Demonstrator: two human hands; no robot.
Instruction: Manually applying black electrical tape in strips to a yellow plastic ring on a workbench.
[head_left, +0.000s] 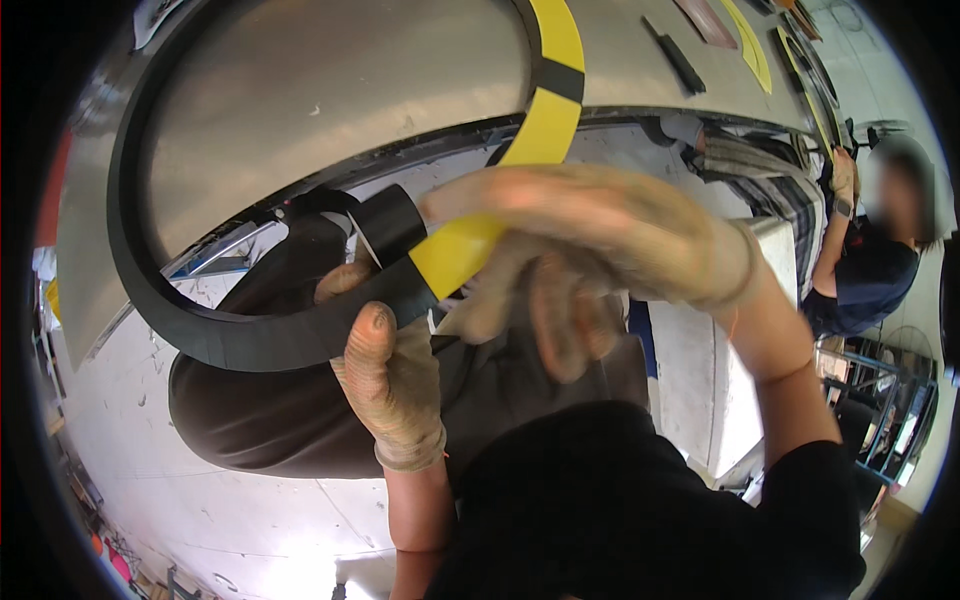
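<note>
A large flat ring (230,345) in black and yellow stretches from my lap up over the metal table. My left hand (400,395), in a pale, stained glove, is closed on the ring's black lower part, thumb in front and fingertips behind. Right by that grip, on the ring's inner side, is a roll of black tape (392,222); whether my left fingers touch it is unclear. My right hand (620,225), gloved too, is smeared by motion across the ring's yellow section (460,250). Its fingers bend downward, and I cannot make out whether they grip anything.
The metal table (330,80) runs across the top, its near edge behind the ring. A dark tool (680,65) and yellow strips (748,45) lie on it. A white box-like block (740,340) stands at my right. Farther right, another person (865,270) handles a similar ring.
</note>
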